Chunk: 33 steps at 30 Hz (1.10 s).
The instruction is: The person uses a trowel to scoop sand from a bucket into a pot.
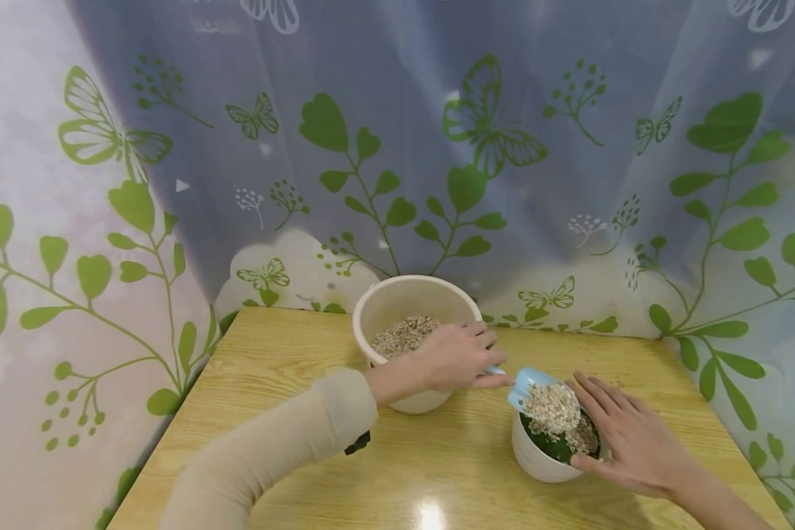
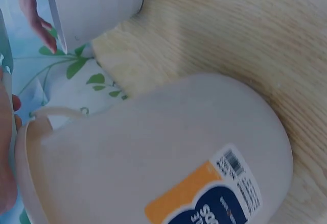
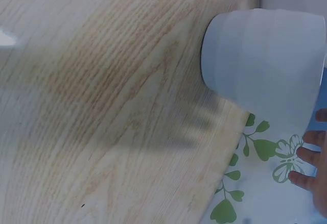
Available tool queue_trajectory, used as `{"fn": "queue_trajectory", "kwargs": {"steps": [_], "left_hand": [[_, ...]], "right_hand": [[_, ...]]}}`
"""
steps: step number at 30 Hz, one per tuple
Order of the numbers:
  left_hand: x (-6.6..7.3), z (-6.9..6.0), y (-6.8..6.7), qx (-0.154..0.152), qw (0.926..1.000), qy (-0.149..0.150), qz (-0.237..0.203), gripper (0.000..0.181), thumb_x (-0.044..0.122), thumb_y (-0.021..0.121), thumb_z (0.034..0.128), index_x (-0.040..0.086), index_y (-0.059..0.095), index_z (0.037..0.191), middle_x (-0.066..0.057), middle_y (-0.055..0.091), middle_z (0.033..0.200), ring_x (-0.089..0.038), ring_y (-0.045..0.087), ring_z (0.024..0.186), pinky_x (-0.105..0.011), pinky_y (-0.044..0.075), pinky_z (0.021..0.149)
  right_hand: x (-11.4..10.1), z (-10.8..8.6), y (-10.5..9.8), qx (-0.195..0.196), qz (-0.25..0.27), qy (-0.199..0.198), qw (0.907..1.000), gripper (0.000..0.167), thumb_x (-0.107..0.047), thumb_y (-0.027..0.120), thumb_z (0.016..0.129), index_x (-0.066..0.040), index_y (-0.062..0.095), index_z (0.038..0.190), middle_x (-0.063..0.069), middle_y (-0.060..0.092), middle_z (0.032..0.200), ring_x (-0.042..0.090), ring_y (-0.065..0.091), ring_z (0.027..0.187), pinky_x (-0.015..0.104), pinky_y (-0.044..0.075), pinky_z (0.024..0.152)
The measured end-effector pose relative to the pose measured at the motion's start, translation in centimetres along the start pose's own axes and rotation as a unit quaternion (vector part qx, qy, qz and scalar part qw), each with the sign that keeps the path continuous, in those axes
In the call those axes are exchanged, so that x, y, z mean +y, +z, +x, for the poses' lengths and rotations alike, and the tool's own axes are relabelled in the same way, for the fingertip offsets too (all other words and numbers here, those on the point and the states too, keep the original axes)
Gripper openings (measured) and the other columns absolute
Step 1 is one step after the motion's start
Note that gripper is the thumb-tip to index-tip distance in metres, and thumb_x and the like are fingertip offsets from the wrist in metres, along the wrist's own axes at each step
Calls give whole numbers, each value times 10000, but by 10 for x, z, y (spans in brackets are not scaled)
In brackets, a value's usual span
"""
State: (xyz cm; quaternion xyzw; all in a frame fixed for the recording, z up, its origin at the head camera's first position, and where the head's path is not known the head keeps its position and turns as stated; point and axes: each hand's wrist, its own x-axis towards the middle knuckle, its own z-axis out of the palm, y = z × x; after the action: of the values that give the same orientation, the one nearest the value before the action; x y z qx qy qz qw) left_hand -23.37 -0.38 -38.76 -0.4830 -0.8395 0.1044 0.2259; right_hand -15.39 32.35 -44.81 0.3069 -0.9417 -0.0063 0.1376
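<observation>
Left hand point(image 1: 458, 357) grips a blue, probably plastic scoop point(image 1: 525, 383) of granules point(image 1: 552, 407).

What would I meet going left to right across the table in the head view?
Cream sleeve, cream bucket, white pot, right grip. The left grip and blue scoop overlap these, so I've left them out.
</observation>
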Motion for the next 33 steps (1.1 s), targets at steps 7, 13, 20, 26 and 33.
{"fn": "queue_trajectory", "kwargs": {"steps": [7,13,20,26,33], "left_hand": [[9,2,4,54,9999,104,27,453,651,409,1075,329,723,1133,118,712,1074,-72,650,977,-188,522,698],[14,6,6,-20,9998,145,109,476,662,376,1079,344,720,1160,122,725,1099,-70,668,1016,-184,535,708],[17,11,9,26,9993,222,305,497,679,357,1075,356,727,1151,143,736,1053,-54,661,962,-188,525,726],[18,14,8,-146,9988,223,417,523,691,333,1074,361,728,1168,146,744,1078,-64,676,1016,-229,558,826],[19,17,5,-593,9967,268,475,550,688,304,1080,354,718,1218,126,739,1129,-85,666,1083,-272,577,918]], "right_hand": [[7,-6,8,98,-7,-15,10000,1175,-767,735,768,-172,284,1676,204,496,1606,441,542,1390,640,508,1009],[11,-11,10,13,21,-14,10000,1196,-768,749,756,-176,273,1679,198,492,1609,436,536,1397,625,510,1013],[16,-14,13,-44,-25,1,10000,1227,-784,748,741,-154,269,1678,195,500,1601,430,540,1389,626,518,1008],[20,-14,11,-138,-78,-18,9999,1246,-790,743,738,-143,250,1682,200,497,1605,441,542,1392,623,520,1007],[23,-15,12,-196,-66,20,9998,1261,-798,753,720,-133,270,1676,209,501,1597,442,541,1392,619,532,996]]}}
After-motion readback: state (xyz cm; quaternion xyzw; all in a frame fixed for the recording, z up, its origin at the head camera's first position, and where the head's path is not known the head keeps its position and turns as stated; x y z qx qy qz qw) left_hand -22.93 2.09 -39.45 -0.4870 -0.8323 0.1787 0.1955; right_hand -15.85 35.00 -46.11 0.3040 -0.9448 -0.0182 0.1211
